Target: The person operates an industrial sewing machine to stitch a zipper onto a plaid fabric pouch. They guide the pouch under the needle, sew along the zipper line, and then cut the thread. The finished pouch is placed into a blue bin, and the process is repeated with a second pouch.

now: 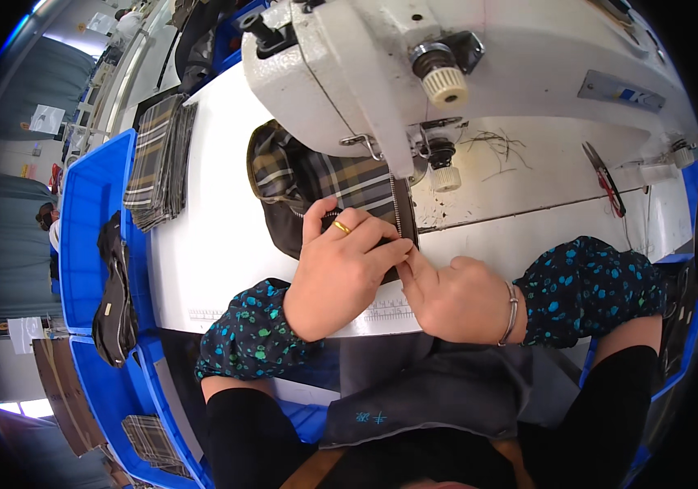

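Observation:
A plaid fabric piece in brown, white and black, with dark brown material along its edges, lies on the white sewing table. A metal-toothed zipper runs along its right side, up to the needle area of the white sewing machine. My left hand, a gold ring on one finger, presses on the piece with its thumb and fingers drawn in at the zipper's near end. Touching it there, my right hand pinches the same edge. The fingertips hide that corner.
Scissors with red handles and loose dark threads lie on the table to the right. At the left are a stack of plaid pieces and a blue bin with a dark strip hanging over its side.

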Demonstrator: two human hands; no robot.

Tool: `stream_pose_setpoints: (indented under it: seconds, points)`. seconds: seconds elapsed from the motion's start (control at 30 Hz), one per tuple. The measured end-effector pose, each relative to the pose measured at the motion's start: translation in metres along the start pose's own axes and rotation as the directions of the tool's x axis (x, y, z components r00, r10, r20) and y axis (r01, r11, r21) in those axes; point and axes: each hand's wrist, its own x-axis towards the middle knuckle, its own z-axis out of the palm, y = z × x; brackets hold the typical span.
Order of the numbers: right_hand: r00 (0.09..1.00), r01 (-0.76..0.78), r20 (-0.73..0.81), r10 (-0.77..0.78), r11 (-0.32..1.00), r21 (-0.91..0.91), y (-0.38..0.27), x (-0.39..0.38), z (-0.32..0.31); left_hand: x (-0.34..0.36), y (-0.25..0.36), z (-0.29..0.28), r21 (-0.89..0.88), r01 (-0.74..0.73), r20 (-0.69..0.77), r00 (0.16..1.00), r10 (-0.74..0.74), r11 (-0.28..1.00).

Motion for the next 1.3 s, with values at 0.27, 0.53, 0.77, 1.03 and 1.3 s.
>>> stream_pose_setpoints:
  seconds: [0.27, 0.53, 0.77, 1.03, 1.3]
  points:
    - [0.999, 0.021, -0.028, -0.021, 1.000, 0.014, -0.007, -0.003, -0.006, 0.000, 0.004, 0.004, -0.042, 0.005, 0.014, 1.000, -0.004, 0.999]
    - [0.999, 0.017, -0.046, -0.017, 1.000, -0.010, -0.003, -0.002, 0.000, 0.002, 0.002, 0.008, -0.013, 0.011, -0.001, 1.000, -0.011, 1.000]
    - [0.994, -0.034, -0.100, 0.032, 0.999, -0.014, 0.019, 0.010, 0.017, 0.016, -0.018, 0.015, -0.002, 0.048, -0.051, 0.998, -0.048, 0.999]
    - [0.996, -0.089, -0.015, 0.089, 0.993, -0.079, 0.030, 0.012, 0.023, 0.018, -0.026, 0.025, 0.078, 0.081, -0.100, 0.992, -0.073, 0.994]
    - [0.997, -0.045, -0.058, 0.045, 0.999, 0.002, 0.030, 0.009, 0.022, 0.007, -0.009, 0.016, 0.279, 0.097, -0.188, 0.981, -0.044, 0.955]
